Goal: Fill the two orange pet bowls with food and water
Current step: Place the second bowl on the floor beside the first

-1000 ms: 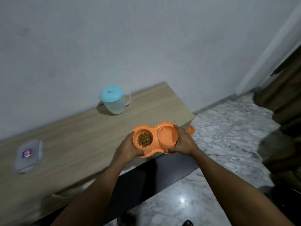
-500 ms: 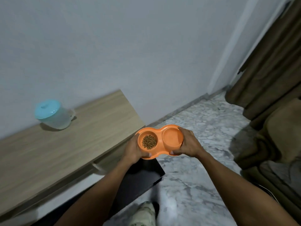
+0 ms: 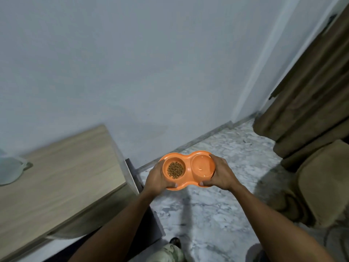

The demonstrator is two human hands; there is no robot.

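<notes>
Orange double pet bowl (image 3: 187,167) is held in the air, roughly level, above the marble floor (image 3: 217,214), just past the end of the wooden table (image 3: 66,176). It touches neither of them.

Left well (image 3: 167,175): a pile of brown kibble (image 3: 175,170) covers most of the bottom, well below the rim.
Right well (image 3: 203,168): glossy inside with faint glints. It looks like clear water, but I can't confirm the level.

Left hand (image 3: 157,178) grips the left end, with its thumb curled over the near rim and its fingers wrapped under and out of sight.
Right hand (image 3: 221,175) grips the right end the same way, thumb on the near rim and fingers round the outer edge. Both forearms reach forward from the bottom of the frame.

Surroundings:
- The table stands against the pale wall (image 3: 151,72), left of the bowl.
- A translucent jug (image 3: 9,171) sits on the table at the far left, cut off by the frame edge and blurred.
- A brown curtain (image 3: 311,91) hangs at upper right, its hem bunched on the floor.
- A brown padded seat (image 3: 321,186) is at the right edge, near the curtain.
- One shoe (image 3: 174,242) shows on the floor at bottom centre, below the bowl.
</notes>
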